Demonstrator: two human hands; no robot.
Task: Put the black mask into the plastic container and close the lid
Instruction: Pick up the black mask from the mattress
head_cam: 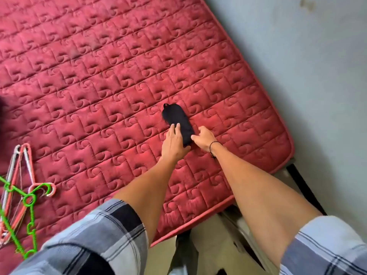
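Observation:
A folded black mask [175, 118] lies flat on a red quilted mattress [111, 76], with an ear loop showing at its far end. My left hand [173, 142] rests palm down on the mask's near left part, fingers stretched over it. My right hand [203, 138] touches the mask's near right edge with thumb and fingertips, fingers curled; a thin black band circles that wrist. No plastic container is in view.
Green, pink and white clothes hangers [21, 197] lie on the mattress at the left edge. A grey wall [307, 66] runs along the mattress's right side. The mattress corner [290, 153] is near my right arm, with floor and a dark frame below.

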